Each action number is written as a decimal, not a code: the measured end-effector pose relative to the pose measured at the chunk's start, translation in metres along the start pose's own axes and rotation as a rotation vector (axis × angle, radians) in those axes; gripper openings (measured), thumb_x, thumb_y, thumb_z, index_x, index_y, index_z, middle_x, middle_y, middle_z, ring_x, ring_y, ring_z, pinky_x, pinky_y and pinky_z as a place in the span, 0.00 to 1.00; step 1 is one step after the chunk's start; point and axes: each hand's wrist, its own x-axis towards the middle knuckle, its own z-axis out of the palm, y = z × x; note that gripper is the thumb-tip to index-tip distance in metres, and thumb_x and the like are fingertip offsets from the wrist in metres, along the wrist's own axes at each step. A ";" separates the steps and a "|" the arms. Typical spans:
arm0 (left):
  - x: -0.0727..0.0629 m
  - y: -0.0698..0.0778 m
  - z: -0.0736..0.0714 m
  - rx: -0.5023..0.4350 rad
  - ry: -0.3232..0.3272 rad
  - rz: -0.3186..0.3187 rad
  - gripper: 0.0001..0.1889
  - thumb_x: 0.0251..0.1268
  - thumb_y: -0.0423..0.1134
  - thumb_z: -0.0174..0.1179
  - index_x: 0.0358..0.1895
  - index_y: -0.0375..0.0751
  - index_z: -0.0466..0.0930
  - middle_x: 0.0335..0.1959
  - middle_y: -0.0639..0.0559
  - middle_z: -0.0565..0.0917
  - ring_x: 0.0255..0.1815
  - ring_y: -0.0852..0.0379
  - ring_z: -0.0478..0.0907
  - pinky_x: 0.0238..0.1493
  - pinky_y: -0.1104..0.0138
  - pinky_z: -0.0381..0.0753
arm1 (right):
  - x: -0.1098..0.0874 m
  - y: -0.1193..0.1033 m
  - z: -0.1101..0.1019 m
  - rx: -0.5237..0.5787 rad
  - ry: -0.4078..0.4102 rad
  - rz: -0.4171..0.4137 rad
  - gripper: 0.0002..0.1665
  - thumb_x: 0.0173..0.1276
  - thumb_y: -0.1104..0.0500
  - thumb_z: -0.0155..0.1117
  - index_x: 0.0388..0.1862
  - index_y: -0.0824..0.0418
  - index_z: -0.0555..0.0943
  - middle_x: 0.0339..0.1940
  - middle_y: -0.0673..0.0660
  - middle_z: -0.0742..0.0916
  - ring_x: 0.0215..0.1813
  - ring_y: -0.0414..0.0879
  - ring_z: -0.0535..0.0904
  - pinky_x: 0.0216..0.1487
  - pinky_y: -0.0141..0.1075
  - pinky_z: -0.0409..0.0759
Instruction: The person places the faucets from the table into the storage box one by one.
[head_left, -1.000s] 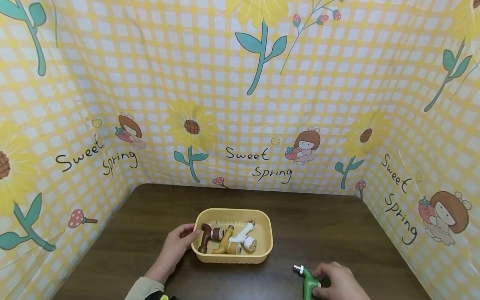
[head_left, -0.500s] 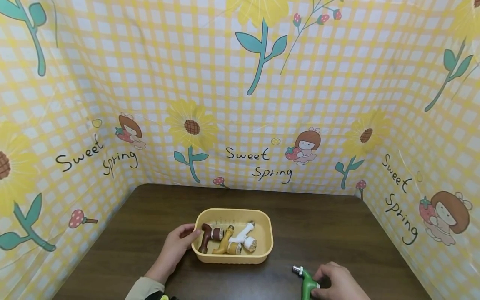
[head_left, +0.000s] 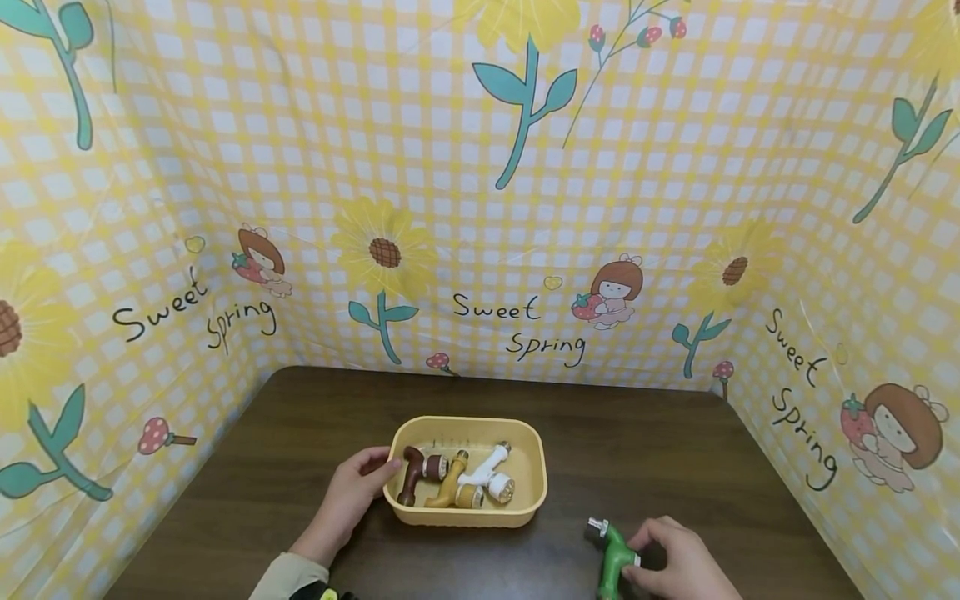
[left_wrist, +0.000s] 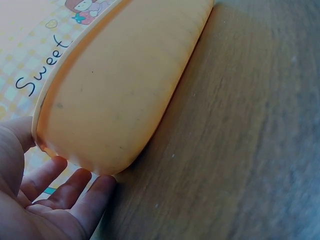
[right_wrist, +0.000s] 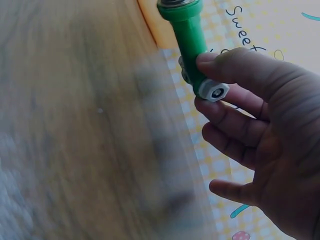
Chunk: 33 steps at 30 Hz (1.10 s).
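Observation:
In the head view my left hand [head_left: 351, 493] holds the left end of a yellow plastic tub [head_left: 536, 492], thumb over its rim. The left wrist view shows the other fingers [left_wrist: 75, 189] bent against the tub's outer wall [left_wrist: 115, 90]. Inside lie a brown tap [head_left: 411, 477], a mustard-yellow tap [head_left: 447, 490] and a white tap [head_left: 486, 472]. Right of the tub, my right hand [head_left: 681, 557] pinches a green tap [head_left: 615, 562] between thumb and fingers, its silver threaded end pointing up and left. In the right wrist view, the thumb presses the green tap [right_wrist: 189, 42] just above a white nut [right_wrist: 212, 91].
A dark wooden table [head_left: 300, 433] carries the tub. Yellow checked cloth [head_left: 480, 208], printed with sunflowers and lettering, hangs behind it and along both sides.
My right hand has raised the green tap slightly and turned it, so more of its body shows in the head view. The left hand and the tub stay where they were.

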 end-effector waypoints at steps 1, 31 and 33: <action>0.000 0.000 0.000 0.006 -0.002 -0.002 0.23 0.72 0.41 0.65 0.63 0.31 0.78 0.57 0.39 0.84 0.53 0.53 0.82 0.46 0.65 0.86 | 0.000 0.000 0.000 0.001 0.007 0.003 0.15 0.55 0.43 0.82 0.35 0.38 0.82 0.40 0.40 0.82 0.47 0.35 0.78 0.49 0.37 0.80; -0.003 0.004 -0.001 0.021 0.002 -0.017 0.23 0.72 0.42 0.65 0.63 0.32 0.78 0.57 0.39 0.83 0.52 0.55 0.81 0.47 0.64 0.86 | 0.013 -0.033 -0.007 0.130 0.290 0.134 0.16 0.55 0.49 0.84 0.37 0.40 0.84 0.39 0.36 0.86 0.55 0.44 0.82 0.60 0.55 0.77; -0.004 0.006 0.000 0.029 0.003 -0.016 0.23 0.72 0.42 0.66 0.63 0.32 0.78 0.57 0.39 0.83 0.53 0.54 0.81 0.47 0.65 0.86 | 0.015 -0.032 -0.006 0.119 0.300 0.136 0.16 0.55 0.48 0.84 0.37 0.40 0.84 0.40 0.36 0.86 0.55 0.44 0.82 0.60 0.55 0.78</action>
